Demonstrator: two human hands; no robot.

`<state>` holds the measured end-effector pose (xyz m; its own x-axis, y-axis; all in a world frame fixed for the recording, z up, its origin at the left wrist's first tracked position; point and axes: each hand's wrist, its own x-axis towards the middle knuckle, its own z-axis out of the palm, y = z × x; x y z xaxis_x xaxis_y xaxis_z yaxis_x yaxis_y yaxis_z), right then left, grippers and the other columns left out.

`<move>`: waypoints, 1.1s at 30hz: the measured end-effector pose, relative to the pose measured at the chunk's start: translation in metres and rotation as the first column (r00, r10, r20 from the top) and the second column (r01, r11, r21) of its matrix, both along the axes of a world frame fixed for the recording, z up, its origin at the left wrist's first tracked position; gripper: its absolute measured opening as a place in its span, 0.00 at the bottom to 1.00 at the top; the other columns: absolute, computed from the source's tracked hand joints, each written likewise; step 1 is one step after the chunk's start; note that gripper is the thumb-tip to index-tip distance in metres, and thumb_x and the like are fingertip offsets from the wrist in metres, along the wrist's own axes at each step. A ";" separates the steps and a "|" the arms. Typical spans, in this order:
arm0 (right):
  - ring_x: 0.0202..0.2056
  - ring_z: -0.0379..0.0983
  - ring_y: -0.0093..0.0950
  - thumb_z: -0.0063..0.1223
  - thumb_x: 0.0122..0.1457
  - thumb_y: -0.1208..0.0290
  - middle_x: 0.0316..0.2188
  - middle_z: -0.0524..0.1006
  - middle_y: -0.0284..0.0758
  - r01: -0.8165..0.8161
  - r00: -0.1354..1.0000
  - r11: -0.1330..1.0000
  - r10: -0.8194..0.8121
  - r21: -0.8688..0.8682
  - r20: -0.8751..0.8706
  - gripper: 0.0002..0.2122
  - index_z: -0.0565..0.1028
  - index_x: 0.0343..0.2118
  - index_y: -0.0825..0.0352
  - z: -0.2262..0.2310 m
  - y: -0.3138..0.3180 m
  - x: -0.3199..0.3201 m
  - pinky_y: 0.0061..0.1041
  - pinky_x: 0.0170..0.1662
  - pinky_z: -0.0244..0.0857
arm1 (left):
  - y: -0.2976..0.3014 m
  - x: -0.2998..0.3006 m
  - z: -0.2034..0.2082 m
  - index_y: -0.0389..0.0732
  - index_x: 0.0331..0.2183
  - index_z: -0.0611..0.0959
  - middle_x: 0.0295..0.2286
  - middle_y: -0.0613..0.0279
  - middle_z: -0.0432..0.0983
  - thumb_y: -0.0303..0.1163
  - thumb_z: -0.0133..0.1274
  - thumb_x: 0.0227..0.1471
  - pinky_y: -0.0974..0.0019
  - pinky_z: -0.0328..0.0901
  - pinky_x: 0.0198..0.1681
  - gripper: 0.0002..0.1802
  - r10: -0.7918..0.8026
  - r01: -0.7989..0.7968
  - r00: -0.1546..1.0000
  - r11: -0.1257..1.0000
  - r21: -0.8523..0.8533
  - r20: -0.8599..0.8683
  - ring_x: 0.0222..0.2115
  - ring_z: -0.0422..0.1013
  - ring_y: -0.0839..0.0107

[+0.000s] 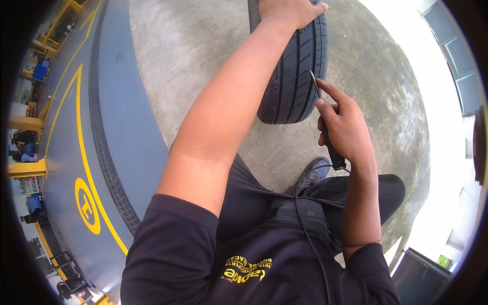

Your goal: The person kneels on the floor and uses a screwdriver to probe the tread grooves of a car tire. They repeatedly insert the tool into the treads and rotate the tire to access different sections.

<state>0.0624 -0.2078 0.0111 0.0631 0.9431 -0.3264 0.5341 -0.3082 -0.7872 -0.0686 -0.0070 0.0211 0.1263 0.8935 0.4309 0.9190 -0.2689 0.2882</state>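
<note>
A black tyre stands on its tread in front of me, its grooves facing me. My left hand grips the tyre's top, with the thumb sticking out to the right; the picture's upper edge cuts off part of this hand. In my right hand is a black-handled pick-like tool with a thin, slightly curved metal tip. The index finger lies along its shaft. Its tip is at the right part of the tread; whether it touches the rubber I cannot tell.
Stained concrete floor lies under the tyre. To the left is a blue-grey painted floor with yellow lines and a dark drain grating. A thin black cable hangs down my front. My shoe is just below the tyre.
</note>
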 end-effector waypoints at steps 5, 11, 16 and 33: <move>0.17 0.75 0.25 0.48 0.71 0.68 0.21 0.75 0.37 -0.044 0.998 0.999 0.044 -0.014 0.035 0.22 0.71 0.67 0.63 -0.005 0.003 -0.004 0.30 0.30 0.71 | 0.002 0.000 0.000 0.57 0.65 0.76 0.69 0.69 0.63 0.62 0.54 0.58 0.24 0.44 0.70 0.37 0.003 -0.003 1.000 1.000 0.009 -0.005 0.71 0.53 0.55; 0.17 0.73 0.24 0.50 0.71 0.66 0.20 0.74 0.35 -0.609 0.782 0.700 0.608 -0.372 -0.137 0.22 0.72 0.67 0.61 0.004 -0.006 -0.002 0.30 0.29 0.71 | -0.004 -0.006 -0.007 0.57 0.65 0.76 0.69 0.69 0.63 0.62 0.53 0.59 0.24 0.44 0.70 0.37 0.017 -0.017 1.000 1.000 -0.013 0.001 0.71 0.53 0.55; 0.16 0.72 0.22 0.50 0.71 0.68 0.19 0.74 0.34 -0.241 0.970 0.958 0.233 -0.155 -0.065 0.22 0.72 0.67 0.61 -0.003 -0.008 0.015 0.29 0.26 0.69 | -0.014 0.003 -0.004 0.57 0.64 0.76 0.69 0.69 0.63 0.62 0.52 0.60 0.23 0.43 0.70 0.36 -0.023 0.022 1.000 0.999 0.035 0.015 0.71 0.54 0.54; 0.17 0.77 0.27 0.46 0.70 0.70 0.20 0.77 0.38 -0.175 0.956 0.973 0.132 0.148 0.263 0.22 0.72 0.66 0.63 0.037 0.028 0.007 0.30 0.29 0.75 | -0.036 0.005 -0.018 0.58 0.61 0.80 0.66 0.65 0.68 0.54 0.55 0.59 0.27 0.48 0.68 0.31 0.021 -0.031 0.997 0.992 0.126 0.081 0.68 0.57 0.55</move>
<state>0.0696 -0.1796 0.0484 -0.0277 0.9875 -0.1552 0.7507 -0.0819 -0.6556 -0.0637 -0.0435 0.0029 0.0650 0.8335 0.5487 0.9016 -0.2846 0.3256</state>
